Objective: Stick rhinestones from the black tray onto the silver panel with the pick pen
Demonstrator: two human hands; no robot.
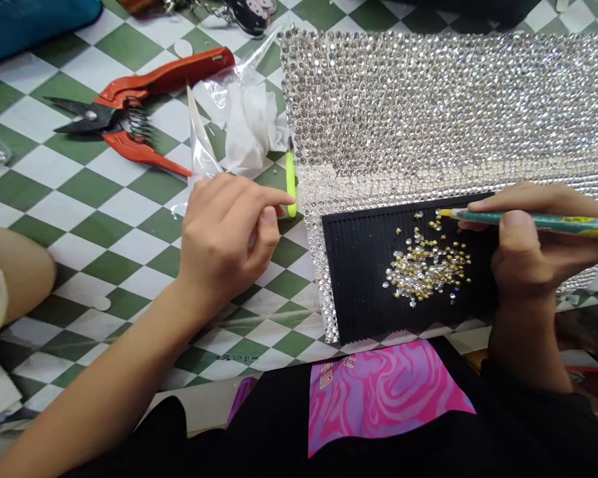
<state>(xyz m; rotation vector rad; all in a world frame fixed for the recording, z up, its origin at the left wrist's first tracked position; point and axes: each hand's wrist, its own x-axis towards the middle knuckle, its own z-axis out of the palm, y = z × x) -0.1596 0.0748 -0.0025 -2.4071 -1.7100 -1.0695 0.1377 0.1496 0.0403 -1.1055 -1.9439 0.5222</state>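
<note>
My right hand grips a teal pencil with a yellowish tip. That tip touches or nearly touches a small rhinestone at the upper part of a black ribbed tray. A loose pile of clear, gold-backed rhinestones lies on the tray. Under and behind it spreads a sheet covered in rows of rhinestones. My left hand rests left of the sheet, index finger stretched out and the other fingers loosely curled. The index fingertip is at a neon yellow stick; whether it presses on it I cannot tell.
Red-handled cutters lie with jaws apart at the upper left, beside a clear plastic bag and crumpled white tissue. A blue item and a keychain are at the far edge. A beige rounded object stands at left.
</note>
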